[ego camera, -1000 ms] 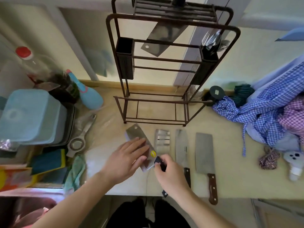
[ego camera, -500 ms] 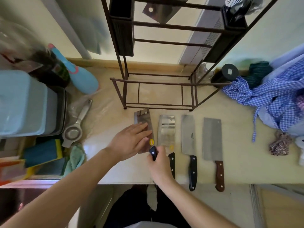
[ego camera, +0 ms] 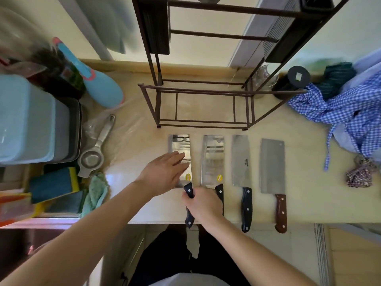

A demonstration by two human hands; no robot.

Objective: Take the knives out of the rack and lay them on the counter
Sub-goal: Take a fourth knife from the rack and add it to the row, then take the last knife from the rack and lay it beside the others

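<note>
Several cleavers lie side by side on the beige counter (ego camera: pixel 309 182), blades pointing to the dark metal rack (ego camera: pixel 202 87). The leftmost cleaver (ego camera: pixel 181 145) is shiny with a yellow sticker and a black handle. My right hand (ego camera: pixel 203 205) grips that handle near the counter's front edge. My left hand (ego camera: pixel 165 172) rests flat, fingers spread, on its blade. To the right lie a second shiny cleaver (ego camera: pixel 212 159), a black-handled cleaver (ego camera: pixel 240 159) and a brown-handled cleaver (ego camera: pixel 272 166). The rack's upper part is cut off by the frame.
Left of the knives are a metal squeezer (ego camera: pixel 97 151), a blue bottle (ego camera: pixel 97 83), a blue tub (ego camera: pixel 24 120) and sponges (ego camera: pixel 53 184). A black jar (ego camera: pixel 292 81), checked cloth (ego camera: pixel 346 112) and a patterned scrunchie (ego camera: pixel 359 174) sit at the right.
The leftmost cleaver has swung from tilted to straight, parallel with the others and flat on the counter. The camera has tilted down, hiding the rack's top.
</note>
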